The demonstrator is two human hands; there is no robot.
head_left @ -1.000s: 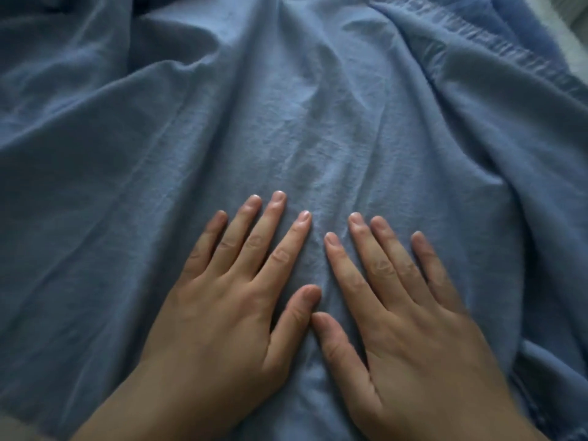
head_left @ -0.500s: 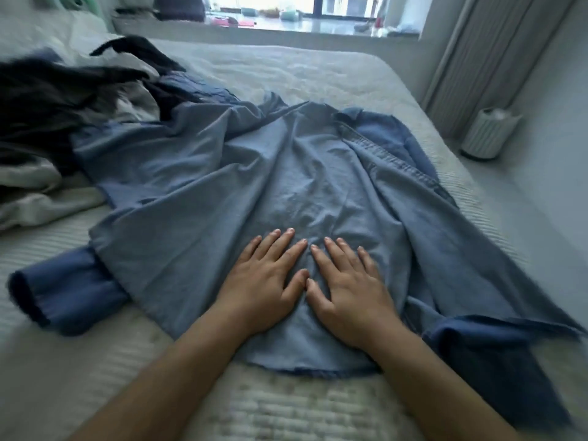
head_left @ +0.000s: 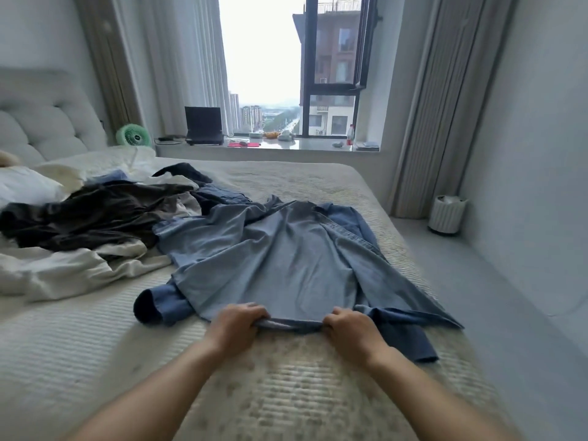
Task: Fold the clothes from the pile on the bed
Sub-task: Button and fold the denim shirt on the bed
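Gripping blue shirt (head_left: 280, 259) hem now: left hand (head_left: 237, 323), right hand (head_left: 348, 327); earlier pressed flat.

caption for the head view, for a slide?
Both hands, left hand and right hand, grip the near hem of a blue shirt spread on the bed, beside the clothes pile.

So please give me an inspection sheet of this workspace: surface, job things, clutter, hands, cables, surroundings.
Surface: bed, pale ribbed cover.
Job's things: blue shirt spread flat, a sleeve at each side; pile of dark and white clothes to its left, unfolded.
Clutter: pillow behind the pile.
Hands: left hand and right hand each grip the shirt's near hem.
Cables: nothing seen.
Surroundings: window sill with laptop, green fan, white bin on the floor.
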